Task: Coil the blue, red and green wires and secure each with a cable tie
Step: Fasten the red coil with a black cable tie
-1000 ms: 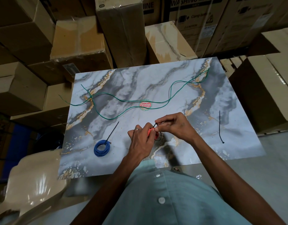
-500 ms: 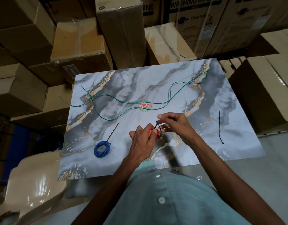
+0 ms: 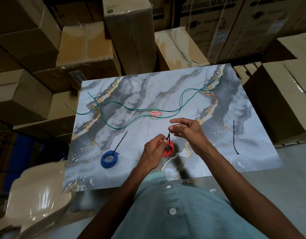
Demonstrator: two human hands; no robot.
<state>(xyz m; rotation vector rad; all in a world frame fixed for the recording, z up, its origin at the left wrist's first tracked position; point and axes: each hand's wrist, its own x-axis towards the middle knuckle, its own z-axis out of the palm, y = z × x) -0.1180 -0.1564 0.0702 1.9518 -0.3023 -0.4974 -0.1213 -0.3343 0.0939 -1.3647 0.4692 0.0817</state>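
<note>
the right hand (image 3: 186,131) has drawn the black cable tie (image 3: 169,138) tail up from the red coil (image 3: 166,150), pinching it; the left hand (image 3: 153,150) grips the coil on the near tabletop (image 3: 191,83). the tie looks nearly cinched; the green wire (image 3: 131,109) lies loose beyond.

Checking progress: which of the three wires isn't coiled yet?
The green wire, sprawled loose across the tabletop's far side; blue wire and red wire are coils.
</note>
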